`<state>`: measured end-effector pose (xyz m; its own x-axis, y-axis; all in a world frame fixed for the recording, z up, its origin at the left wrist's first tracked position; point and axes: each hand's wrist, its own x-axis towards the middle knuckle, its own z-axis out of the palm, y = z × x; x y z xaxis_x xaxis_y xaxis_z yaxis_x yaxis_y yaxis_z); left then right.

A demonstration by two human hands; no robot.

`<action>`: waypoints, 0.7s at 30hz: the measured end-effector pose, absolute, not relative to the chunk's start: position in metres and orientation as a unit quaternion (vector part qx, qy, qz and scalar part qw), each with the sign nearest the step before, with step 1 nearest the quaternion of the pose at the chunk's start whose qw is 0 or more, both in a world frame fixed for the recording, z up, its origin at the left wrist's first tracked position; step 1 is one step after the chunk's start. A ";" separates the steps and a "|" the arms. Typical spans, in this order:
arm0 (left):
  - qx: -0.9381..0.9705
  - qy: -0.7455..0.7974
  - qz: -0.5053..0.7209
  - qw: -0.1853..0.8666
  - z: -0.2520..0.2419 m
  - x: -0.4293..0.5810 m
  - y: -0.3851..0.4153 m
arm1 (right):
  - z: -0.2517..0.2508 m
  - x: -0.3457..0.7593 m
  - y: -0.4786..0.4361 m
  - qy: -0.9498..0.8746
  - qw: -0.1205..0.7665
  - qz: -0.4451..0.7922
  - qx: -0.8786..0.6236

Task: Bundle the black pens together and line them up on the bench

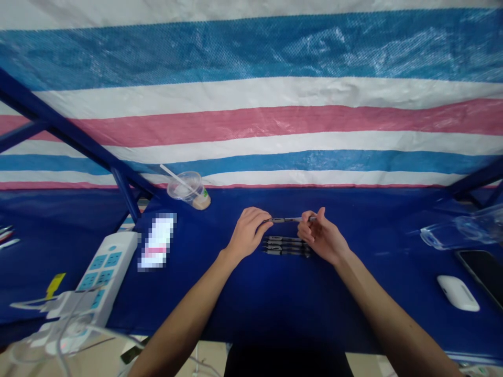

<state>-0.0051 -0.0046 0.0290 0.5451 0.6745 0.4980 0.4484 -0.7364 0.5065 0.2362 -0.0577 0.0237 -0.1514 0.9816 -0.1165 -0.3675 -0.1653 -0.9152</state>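
Note:
A slim pen (288,220) with a clear barrel and dark grip lies level between my two hands, just above the blue table (298,303). The fingertips of my left hand (250,230) pinch its left end. My right hand (319,234), palm partly up, holds the other end between thumb and fingers. Right below, several similar pens (286,246) lie side by side in a stack of rows, tips to the left. The right ends of these pens reach close under my right hand.
A tilted plastic cup (190,191) with a straw stands at the back left, near a blurred-out phone (157,242) and a power strip (104,277) with cables. On the right are a clear container (456,231), a white case (458,293) and a dark phone (481,272).

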 end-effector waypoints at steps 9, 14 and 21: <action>0.868 0.329 0.338 0.153 0.030 -0.006 -0.004 | 0.022 0.238 -0.057 -0.386 0.512 0.644 -0.418; 0.875 0.335 0.316 0.151 0.030 -0.006 -0.003 | 0.024 0.240 -0.057 -0.435 0.510 0.571 -0.473; 0.890 0.350 0.239 0.164 0.027 -0.007 0.001 | 0.012 0.245 -0.055 -0.672 0.444 0.230 -0.546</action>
